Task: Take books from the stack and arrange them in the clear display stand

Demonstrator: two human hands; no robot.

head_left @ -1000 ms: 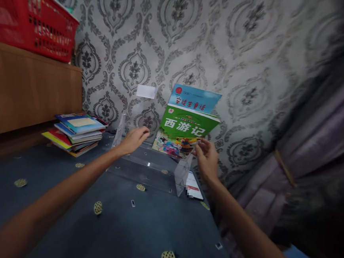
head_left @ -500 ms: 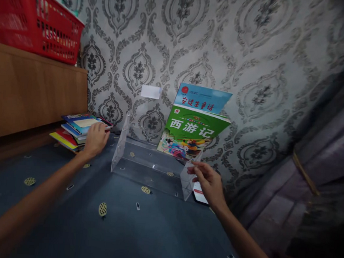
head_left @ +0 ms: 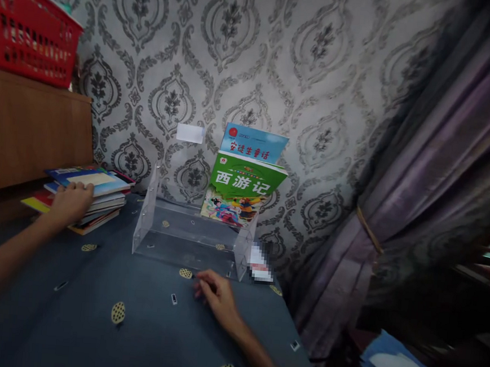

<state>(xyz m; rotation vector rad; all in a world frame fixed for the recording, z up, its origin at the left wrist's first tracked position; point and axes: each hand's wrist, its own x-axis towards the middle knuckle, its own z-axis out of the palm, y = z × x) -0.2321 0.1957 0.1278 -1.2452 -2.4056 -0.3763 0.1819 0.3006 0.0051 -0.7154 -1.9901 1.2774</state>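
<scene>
At the left, my left hand [head_left: 72, 199] rests on the near side of a pile of books [head_left: 106, 202]. Its fingers curl over the near edge of the top blue book [head_left: 108, 179]; the thumb is hidden. My right hand [head_left: 216, 295] hovers over the table in front of a clear acrylic rack [head_left: 190, 236], fingers loosely bent and apart, holding nothing. Toward the rack's right end, a green book [head_left: 241, 184] with white Chinese characters leans back. Behind it, a light-blue book [head_left: 254, 142] with red characters stands taller.
The table wears a dark blue patterned cloth [head_left: 143, 342]. A wooden cabinet [head_left: 32, 133] at left carries a red basket [head_left: 31, 34]. A pixelated white object [head_left: 260, 264] lies right of the rack. A purple curtain [head_left: 400, 207] hangs at right.
My view has turned right. My left hand has shifted from the pile's right side to its near side. My right hand has left the rack's right end and come nearer, lower down.
</scene>
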